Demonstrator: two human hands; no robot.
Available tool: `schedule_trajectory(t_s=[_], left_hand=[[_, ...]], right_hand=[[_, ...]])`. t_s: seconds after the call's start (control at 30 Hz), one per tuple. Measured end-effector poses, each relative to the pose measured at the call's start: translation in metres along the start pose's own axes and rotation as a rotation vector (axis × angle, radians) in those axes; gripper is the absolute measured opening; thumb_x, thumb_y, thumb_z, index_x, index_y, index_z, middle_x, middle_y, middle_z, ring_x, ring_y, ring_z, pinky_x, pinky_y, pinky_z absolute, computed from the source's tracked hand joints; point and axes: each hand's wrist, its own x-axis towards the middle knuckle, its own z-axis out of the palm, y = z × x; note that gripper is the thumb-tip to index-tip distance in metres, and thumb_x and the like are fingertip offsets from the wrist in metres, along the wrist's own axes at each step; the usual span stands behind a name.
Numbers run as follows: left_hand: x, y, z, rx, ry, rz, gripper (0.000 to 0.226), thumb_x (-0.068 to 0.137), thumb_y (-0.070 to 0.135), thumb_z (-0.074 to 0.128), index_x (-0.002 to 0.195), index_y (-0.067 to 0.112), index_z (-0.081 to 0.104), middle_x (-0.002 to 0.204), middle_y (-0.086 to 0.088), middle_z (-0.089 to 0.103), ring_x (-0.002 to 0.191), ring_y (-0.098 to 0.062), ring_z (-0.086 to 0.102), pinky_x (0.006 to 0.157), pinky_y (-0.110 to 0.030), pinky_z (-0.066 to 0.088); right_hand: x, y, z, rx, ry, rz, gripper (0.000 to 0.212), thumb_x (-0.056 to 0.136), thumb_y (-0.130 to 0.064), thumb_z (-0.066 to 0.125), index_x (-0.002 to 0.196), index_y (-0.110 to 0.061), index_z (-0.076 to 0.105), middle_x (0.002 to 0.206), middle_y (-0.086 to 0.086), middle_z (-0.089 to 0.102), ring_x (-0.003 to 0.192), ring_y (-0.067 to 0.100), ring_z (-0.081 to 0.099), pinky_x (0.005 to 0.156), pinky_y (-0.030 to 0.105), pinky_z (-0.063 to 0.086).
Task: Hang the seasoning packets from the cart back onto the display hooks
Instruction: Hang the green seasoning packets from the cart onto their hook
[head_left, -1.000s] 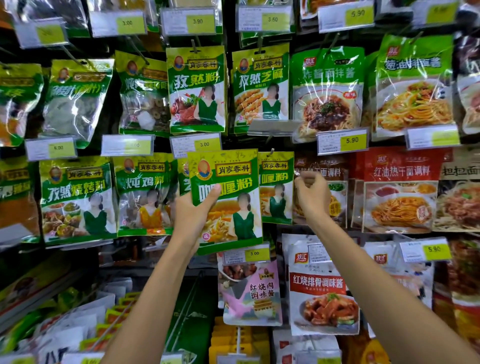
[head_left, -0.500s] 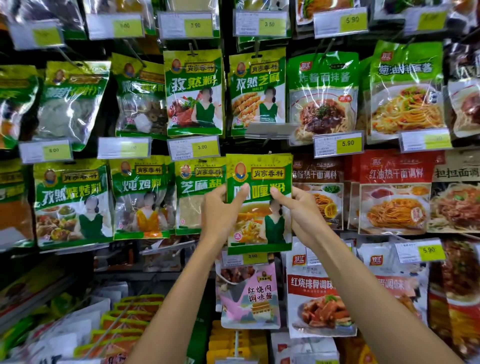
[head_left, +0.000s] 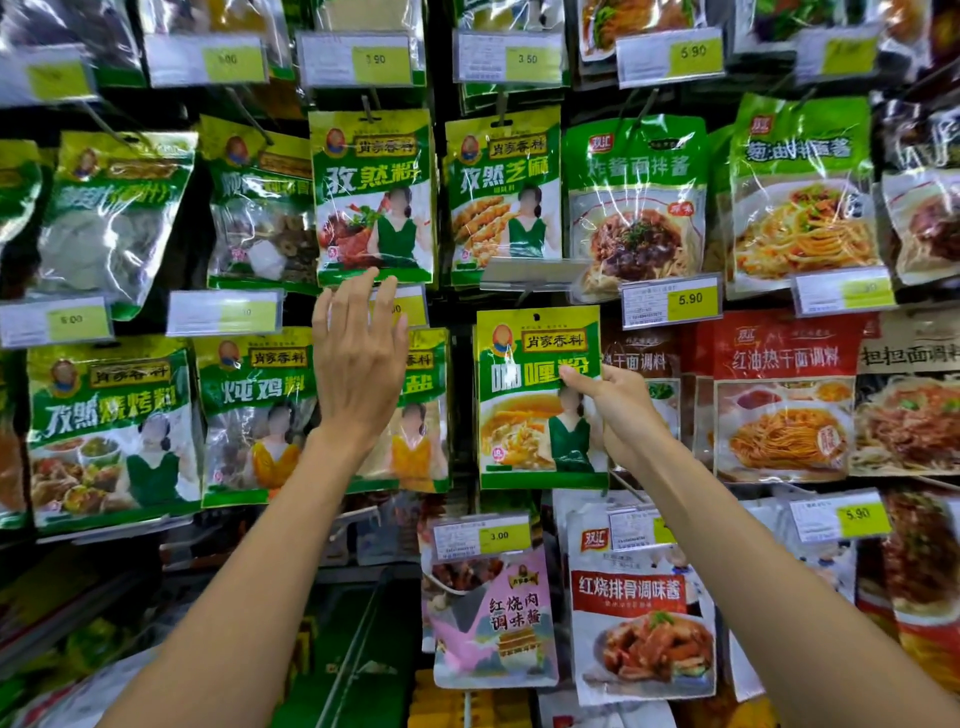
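R hand (head_left: 618, 410) is pinching curry pkt (head_left: 540, 400) at 3 o'clock only, L hand (head_left: 358, 364) splayed empty; pkt risking swinging, hole (head_left: 535, 316) missing hook.

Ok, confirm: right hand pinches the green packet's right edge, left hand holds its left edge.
Wrong on the left hand: the head view shows it open, off the green packet, up by a price tag. The right hand does pinch it.

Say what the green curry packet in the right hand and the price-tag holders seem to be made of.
The curry packet, pinched by the right hand: likely thin printed plastic film, glossy; light glints and fine wrinkles run across its front. The price-tag holder: probably clear rigid plastic over a paper label; its face shows flat glare and straight edges.
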Motion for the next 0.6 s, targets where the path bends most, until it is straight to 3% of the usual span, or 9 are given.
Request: schedule_trajectory(t_s=[0.17,0.37,0.47,0.53,0.6], left_hand=[[-0.002,-0.002,0.006,-0.048,0.015,-0.005,0.035,0.097,0.018,0.047,0.127,0.001,0.051,0.125,-0.02,0.055,0.118,-0.033,0.049,0.108,-0.044,0.033],[0.001,-0.005,0.009,-0.077,0.015,0.006,0.034,0.096,0.019,0.046,0.124,-0.001,0.052,0.122,-0.021,0.056,0.115,-0.036,0.051,0.104,-0.044,0.037],[0.002,-0.007,0.009,-0.075,0.018,0.009,0.034,0.096,0.019,0.047,0.123,0.0,0.053,0.121,-0.02,0.056,0.114,-0.035,0.052,0.103,-0.043,0.038],[0.002,-0.008,0.009,-0.078,0.016,0.012,0.034,0.096,0.02,0.046,0.123,0.0,0.053,0.121,-0.019,0.056,0.114,-0.035,0.051,0.104,-0.042,0.037],[0.002,-0.008,0.008,-0.082,0.009,0.013,0.034,0.097,0.02,0.045,0.124,0.0,0.053,0.121,-0.019,0.056,0.115,-0.035,0.051,0.104,-0.042,0.036]], right_hand=[[0.003,-0.001,0.004,0.006,0.026,0.038,0.035,0.092,-0.011,0.06,0.059,-0.006,0.053,0.068,0.01,0.059,0.082,0.024,0.06,0.086,0.036,0.043],[0.008,0.001,0.005,-0.005,0.042,0.096,0.029,0.092,-0.009,0.061,0.064,-0.005,0.053,0.055,0.007,0.054,0.063,0.019,0.052,0.081,0.035,0.041],[0.015,0.003,0.01,-0.035,0.063,0.111,0.014,0.09,-0.01,0.063,0.079,-0.005,0.055,0.052,0.006,0.055,0.068,0.021,0.054,0.094,0.039,0.041],[0.022,0.008,0.014,-0.067,0.087,0.105,0.014,0.09,-0.013,0.064,0.096,-0.006,0.053,0.071,0.015,0.061,0.09,0.026,0.058,0.106,0.041,0.036],[0.029,0.014,0.018,-0.117,0.133,0.106,0.018,0.089,-0.016,0.065,0.097,-0.002,0.057,0.099,0.02,0.064,0.103,0.028,0.059,0.1,0.034,0.04]])
